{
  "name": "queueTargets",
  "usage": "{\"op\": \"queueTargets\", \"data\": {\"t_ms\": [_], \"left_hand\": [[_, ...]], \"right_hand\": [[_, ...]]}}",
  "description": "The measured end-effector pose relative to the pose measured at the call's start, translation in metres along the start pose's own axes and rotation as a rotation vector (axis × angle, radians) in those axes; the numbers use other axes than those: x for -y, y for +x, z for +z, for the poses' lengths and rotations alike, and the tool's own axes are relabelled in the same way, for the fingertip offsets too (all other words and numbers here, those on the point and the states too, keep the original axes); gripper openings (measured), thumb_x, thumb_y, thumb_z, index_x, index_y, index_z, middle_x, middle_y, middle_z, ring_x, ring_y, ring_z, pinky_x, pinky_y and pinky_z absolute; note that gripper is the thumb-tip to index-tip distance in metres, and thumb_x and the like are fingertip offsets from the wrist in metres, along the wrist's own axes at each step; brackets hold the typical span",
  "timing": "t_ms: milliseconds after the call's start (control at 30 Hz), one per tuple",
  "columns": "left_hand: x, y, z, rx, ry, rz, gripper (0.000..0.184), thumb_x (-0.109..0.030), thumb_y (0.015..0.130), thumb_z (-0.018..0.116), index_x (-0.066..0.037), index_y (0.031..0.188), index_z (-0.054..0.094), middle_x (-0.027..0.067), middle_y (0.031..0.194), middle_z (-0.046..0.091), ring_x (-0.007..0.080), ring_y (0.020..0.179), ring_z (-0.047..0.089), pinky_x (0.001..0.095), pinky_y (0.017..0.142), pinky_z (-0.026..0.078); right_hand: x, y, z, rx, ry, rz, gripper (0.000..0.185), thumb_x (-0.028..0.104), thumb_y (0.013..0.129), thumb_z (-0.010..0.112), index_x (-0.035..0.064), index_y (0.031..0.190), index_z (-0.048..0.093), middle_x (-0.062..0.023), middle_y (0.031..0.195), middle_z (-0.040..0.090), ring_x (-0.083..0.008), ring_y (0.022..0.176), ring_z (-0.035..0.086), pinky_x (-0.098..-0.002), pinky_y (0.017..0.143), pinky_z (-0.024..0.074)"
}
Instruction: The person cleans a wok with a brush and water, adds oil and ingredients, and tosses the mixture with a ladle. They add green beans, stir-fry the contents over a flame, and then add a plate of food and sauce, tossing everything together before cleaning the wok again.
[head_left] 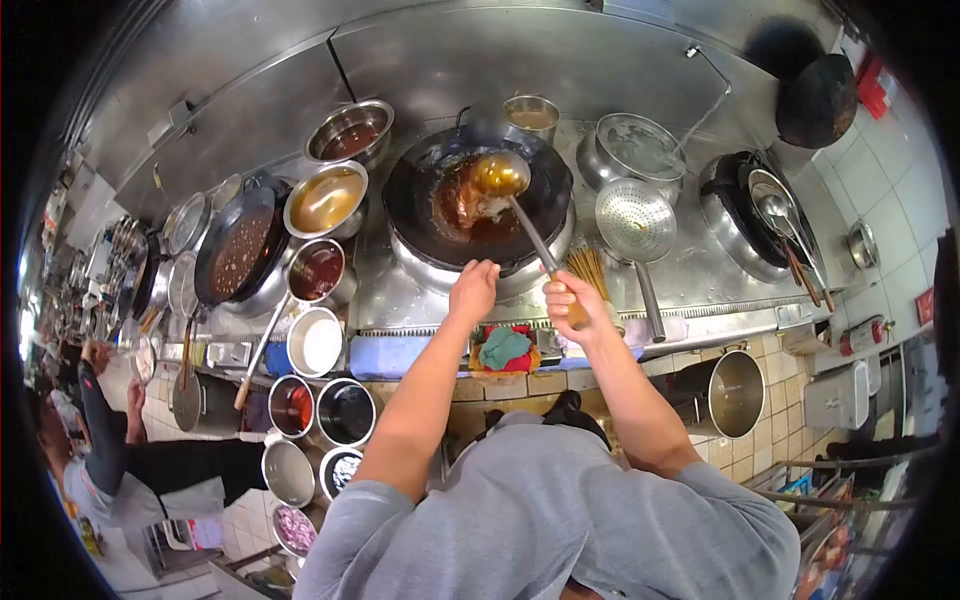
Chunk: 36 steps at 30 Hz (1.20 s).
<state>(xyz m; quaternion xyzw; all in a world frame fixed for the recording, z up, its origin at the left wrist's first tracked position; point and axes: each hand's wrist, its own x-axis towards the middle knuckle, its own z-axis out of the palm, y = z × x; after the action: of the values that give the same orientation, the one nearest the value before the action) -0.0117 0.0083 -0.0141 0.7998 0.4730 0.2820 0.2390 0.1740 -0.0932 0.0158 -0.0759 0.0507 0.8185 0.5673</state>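
In my right hand point(580, 305) is a long ladle point(535, 232), held closed around its wooden handle. The ladle's bowl, with shiny amber liquid in it, is over the middle of a large black wok point(410, 185). Brown sauce point(500, 228) and a reddish-brown mass point(455, 200) lie in the wok; what the mass is I cannot tell. At the wok's near rim my left hand point(474, 292) is closed, its fingers curled on the edge. Below the wok, between my arms, folded green and red cloths point(505, 348) rest on the counter's front edge.
Left of the wok stand bowls of amber liquid point(325, 198) and dark red sauce point(316, 270). A perforated strainer point(636, 220) leans on a water pot point(640, 147) at right, near a bamboo brush point(588, 270). Another person point(110, 440) works at far left.
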Motion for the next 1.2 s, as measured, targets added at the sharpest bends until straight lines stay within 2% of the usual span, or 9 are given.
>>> {"op": "queueTargets", "data": {"t_ms": [100, 233, 267, 533, 700, 767, 833, 1100, 1200], "left_hand": [[-0.009, -0.001, -0.001, 0.006, 0.021, -0.088, 0.027, -0.027, 0.094, 0.043, -0.004, 0.088, 0.056, 0.0195, 0.089, 0.053, 0.0394, 0.089, 0.053, 0.047, 0.075, 0.043], [-0.014, -0.021, 0.004, -0.075, -0.183, -0.106, 0.023, -0.022, 0.09, 0.052, -0.01, 0.109, 0.055, 0.013, 0.116, 0.048, 0.031, 0.087, 0.058, 0.0389, 0.077, 0.047], [-0.027, -0.031, -0.001, -0.092, -0.258, -0.166, 0.031, -0.017, 0.086, 0.057, -0.011, 0.117, 0.051, 0.0124, 0.126, 0.041, 0.0245, 0.082, 0.06, 0.0352, 0.076, 0.049], [-0.034, -0.208, 0.058, -0.198, -0.052, -0.216, 0.033, -0.012, 0.08, 0.062, -0.009, 0.111, 0.052, 0.015, 0.123, 0.045, 0.0312, 0.099, 0.056, 0.0395, 0.088, 0.046], [-0.057, -0.342, 0.103, 0.11, -0.11, -1.042, 0.038, -0.028, 0.08, 0.061, -0.011, 0.113, 0.055, 0.0158, 0.115, 0.052, 0.0342, 0.107, 0.053, 0.04, 0.09, 0.045], [-0.078, -0.388, 0.124, -0.146, -0.145, -1.07, 0.041, -0.028, 0.081, 0.061, -0.011, 0.117, 0.053, 0.0171, 0.114, 0.053, 0.0332, 0.11, 0.051, 0.0407, 0.093, 0.043], [-0.122, -0.408, 0.117, -0.365, -0.134, -1.271, 0.046, -0.027, 0.081, 0.06, -0.013, 0.123, 0.047, 0.018, 0.115, 0.052, 0.036, 0.109, 0.05, 0.0425, 0.093, 0.042], [-0.229, -0.537, 0.167, -1.612, -0.377, -1.612, 0.019, -0.019, 0.084, 0.056, -0.007, 0.094, 0.066, 0.0108, 0.088, 0.066, 0.0211, 0.077, 0.062, 0.032, 0.072, 0.049], [-0.269, -0.6, 0.218, -2.336, -0.365, -1.4, 0.019, -0.019, 0.087, 0.053, -0.008, 0.092, 0.068, 0.0035, 0.08, 0.064, 0.0107, 0.063, 0.055, 0.0249, 0.059, 0.046]], "right_hand": [[-0.028, 0.001, 0.041, -0.51, -1.103, -0.239, 0.025, 0.014, 0.091, 0.047, 0.0029, 0.114, 0.046, -0.002, 0.069, 0.048, -0.0125, 0.052, 0.048, -0.0282, 0.046, 0.0427], [0.0, -0.009, 0.029, -0.55, -1.728, -0.321, 0.05, 0.017, 0.09, 0.051, 0.0126, 0.137, 0.034, -0.0048, 0.072, 0.054, -0.0126, 0.05, 0.049, -0.0289, 0.046, 0.0428], [0.01, -0.011, 0.025, -0.561, -2.035, -0.362, 0.054, 0.015, 0.086, 0.052, 0.0079, 0.137, 0.035, -0.017, 0.088, 0.064, -0.03, 0.076, 0.064, -0.0391, 0.069, 0.0501], [0.048, -0.007, 0.027, -0.402, -2.594, -0.184, 0.054, 0.018, 0.083, 0.053, 0.0175, 0.135, 0.041, -0.0214, 0.095, 0.063, -0.0384, 0.09, 0.06, -0.046, 0.082, 0.0463], [0.1, 0.014, 0.006, 0.185, -2.636, -0.577, 0.051, 0.016, 0.084, 0.056, 0.0093, 0.132, 0.044, -0.0218, 0.109, 0.059, -0.0377, 0.101, 0.056, -0.0436, 0.088, 0.0432], [0.07, 0.006, 0.066, 0.026, -2.397, -0.14, 0.045, 0.013, 0.085, 0.057, 0.0043, 0.128, 0.049, -0.0182, 0.112, 0.058, -0.0291, 0.102, 0.055, -0.0374, 0.088, 0.0415], [0.087, 0.044, 0.028, 0.401, -2.413, -0.369, 0.04, 0.015, 0.089, 0.054, 0.0051, 0.127, 0.051, -0.0164, 0.115, 0.058, -0.0244, 0.101, 0.056, -0.0322, 0.088, 0.0429], [-0.12, 0.046, 0.052, 1.104, -2.051, 0.282, 0.036, 0.017, 0.094, 0.049, 0.0077, 0.129, 0.051, -0.0091, 0.106, 0.061, -0.0141, 0.09, 0.056, -0.0278, 0.082, 0.0442], [-0.199, -0.006, 0.067, 1.439, -1.834, 0.5, 0.035, 0.013, 0.094, 0.049, 0.0081, 0.129, 0.051, -0.0047, 0.101, 0.06, -0.009, 0.085, 0.054, -0.0226, 0.078, 0.0429]]}}
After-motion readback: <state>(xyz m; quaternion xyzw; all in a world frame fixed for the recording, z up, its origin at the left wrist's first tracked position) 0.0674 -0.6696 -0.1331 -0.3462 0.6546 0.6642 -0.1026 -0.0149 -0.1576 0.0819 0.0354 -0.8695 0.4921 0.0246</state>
